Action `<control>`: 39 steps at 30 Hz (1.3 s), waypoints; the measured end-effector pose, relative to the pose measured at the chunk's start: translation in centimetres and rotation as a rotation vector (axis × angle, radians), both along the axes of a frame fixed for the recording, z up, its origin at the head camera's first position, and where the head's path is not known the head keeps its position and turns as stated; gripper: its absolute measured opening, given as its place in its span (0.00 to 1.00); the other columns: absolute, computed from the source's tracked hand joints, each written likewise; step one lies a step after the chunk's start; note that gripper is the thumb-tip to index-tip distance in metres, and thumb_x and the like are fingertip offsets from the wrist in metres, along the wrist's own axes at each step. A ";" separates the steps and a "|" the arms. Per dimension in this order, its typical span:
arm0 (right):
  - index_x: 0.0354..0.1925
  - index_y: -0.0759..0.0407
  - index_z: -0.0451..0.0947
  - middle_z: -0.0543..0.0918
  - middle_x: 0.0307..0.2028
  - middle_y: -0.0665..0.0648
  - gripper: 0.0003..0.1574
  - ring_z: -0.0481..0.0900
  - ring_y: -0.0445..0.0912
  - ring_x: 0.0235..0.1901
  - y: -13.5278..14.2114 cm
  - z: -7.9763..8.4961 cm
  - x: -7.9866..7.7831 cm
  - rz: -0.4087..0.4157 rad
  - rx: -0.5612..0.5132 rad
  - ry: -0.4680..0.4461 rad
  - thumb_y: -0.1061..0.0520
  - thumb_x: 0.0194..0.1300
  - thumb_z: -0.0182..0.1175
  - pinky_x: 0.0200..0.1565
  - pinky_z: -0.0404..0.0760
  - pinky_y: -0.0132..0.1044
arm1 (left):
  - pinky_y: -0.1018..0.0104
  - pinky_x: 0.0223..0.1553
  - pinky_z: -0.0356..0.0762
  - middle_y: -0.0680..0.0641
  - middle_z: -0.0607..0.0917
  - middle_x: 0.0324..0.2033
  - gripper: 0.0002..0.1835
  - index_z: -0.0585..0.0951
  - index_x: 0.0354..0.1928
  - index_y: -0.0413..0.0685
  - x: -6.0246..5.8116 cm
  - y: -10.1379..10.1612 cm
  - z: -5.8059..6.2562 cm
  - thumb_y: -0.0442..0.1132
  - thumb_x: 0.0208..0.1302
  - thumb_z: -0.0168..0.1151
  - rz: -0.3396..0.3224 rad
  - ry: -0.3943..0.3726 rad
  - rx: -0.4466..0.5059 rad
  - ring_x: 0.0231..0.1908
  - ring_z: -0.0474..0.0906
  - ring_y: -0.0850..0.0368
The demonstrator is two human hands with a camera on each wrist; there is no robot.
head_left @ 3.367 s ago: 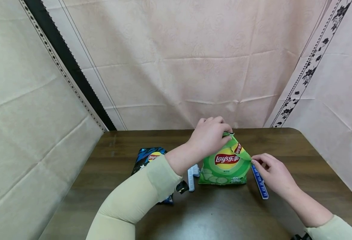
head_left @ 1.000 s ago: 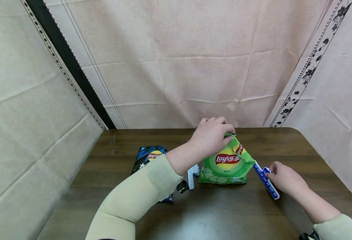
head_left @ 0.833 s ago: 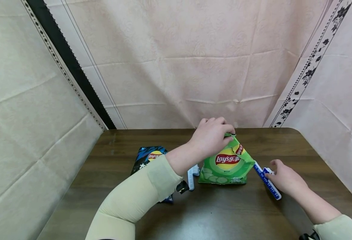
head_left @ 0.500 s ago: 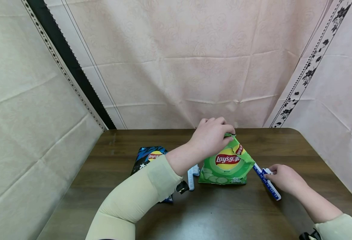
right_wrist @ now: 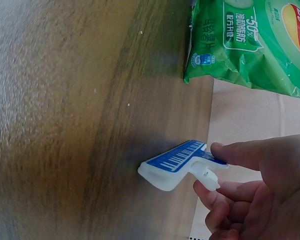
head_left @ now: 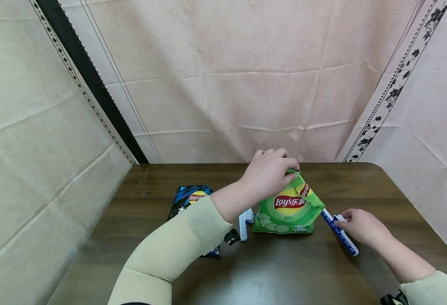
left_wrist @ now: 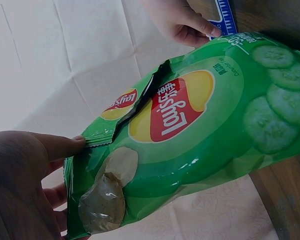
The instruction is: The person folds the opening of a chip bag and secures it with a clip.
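Observation:
My left hand (head_left: 270, 173) grips the folded-over top of an upright green bag of Lay's chips (head_left: 284, 216). In the left wrist view the thumb lies on the folded edge of the chip bag (left_wrist: 190, 130), and the other fingers are behind it. To the bag's right, my right hand (head_left: 364, 228) pinches the side tab of a blue-and-white bag clip (head_left: 341, 235). Ruler-like marks run along the clip (right_wrist: 175, 159) in the right wrist view, with the thumb on its blue tab and a finger under the white part. The clip's far end meets the bag's right edge.
A dark blue Lay's bag (head_left: 187, 199) lies to the left, partly covered by my left forearm. Between the bags is a light-blue clip (head_left: 243, 224). The brown wooden table (head_left: 284, 271) ends at a cloth backdrop (head_left: 227, 84).
My right hand has left the bag's right edge, moved right and now pinches the clip's tab. The clip has shifted right and swung outward. My left hand has stayed on the bag's top.

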State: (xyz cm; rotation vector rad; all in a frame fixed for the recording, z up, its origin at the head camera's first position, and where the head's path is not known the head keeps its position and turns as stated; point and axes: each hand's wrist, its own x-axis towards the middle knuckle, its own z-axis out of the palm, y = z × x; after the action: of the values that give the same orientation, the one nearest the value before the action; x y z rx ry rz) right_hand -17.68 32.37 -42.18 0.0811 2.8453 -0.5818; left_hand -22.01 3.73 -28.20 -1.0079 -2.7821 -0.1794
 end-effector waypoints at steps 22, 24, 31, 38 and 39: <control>0.53 0.66 0.75 0.81 0.35 0.60 0.26 0.77 0.48 0.30 0.0 0.3 1.0 -0.015 -0.081 0.274 0.46 0.70 0.60 0.26 0.72 0.39 | 0.61 0.51 0.66 0.60 0.76 0.45 0.15 0.82 0.55 0.72 -0.1 -0.1 0.0 0.57 0.69 0.59 0.004 -0.012 0.014 0.46 0.71 0.62; 0.54 0.65 0.74 0.81 0.35 0.60 0.26 0.78 0.48 0.30 0.0 0.4 1.2 -0.030 -0.106 0.301 0.45 0.71 0.59 0.26 0.72 0.39 | 0.60 0.51 0.65 0.60 0.76 0.45 0.15 0.82 0.55 0.72 -0.1 0.0 0.0 0.57 0.69 0.58 0.006 -0.016 0.011 0.46 0.71 0.62; 0.55 0.65 0.73 0.81 0.33 0.57 0.28 0.75 0.47 0.28 -0.2 1.0 1.8 -0.058 -0.154 0.398 0.43 0.73 0.57 0.24 0.70 0.38 | 0.61 0.52 0.66 0.60 0.76 0.45 0.15 0.82 0.55 0.72 0.0 0.0 0.0 0.58 0.69 0.59 0.007 -0.016 0.014 0.47 0.71 0.62; 0.54 0.64 0.75 0.79 0.32 0.56 0.25 0.72 0.47 0.28 -0.4 1.1 2.2 -0.073 -0.162 0.469 0.46 0.72 0.58 0.23 0.67 0.36 | 0.61 0.51 0.66 0.60 0.76 0.45 0.14 0.83 0.54 0.72 0.0 -0.1 -0.1 0.57 0.70 0.58 0.001 -0.009 0.019 0.46 0.71 0.62; 0.54 0.63 0.75 0.79 0.32 0.56 0.24 0.71 0.47 0.28 -0.4 1.1 2.2 -0.073 -0.165 0.476 0.46 0.72 0.58 0.23 0.67 0.36 | 0.61 0.51 0.66 0.60 0.76 0.45 0.14 0.83 0.54 0.72 0.0 -0.1 -0.1 0.57 0.70 0.58 0.000 -0.009 0.020 0.46 0.71 0.62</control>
State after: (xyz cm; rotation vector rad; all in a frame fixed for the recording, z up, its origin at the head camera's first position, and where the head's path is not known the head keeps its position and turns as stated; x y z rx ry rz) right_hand -15.47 31.94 -41.03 0.0180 3.2414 -0.9627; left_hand -22.06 3.64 -28.34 -1.0046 -2.7829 -0.2127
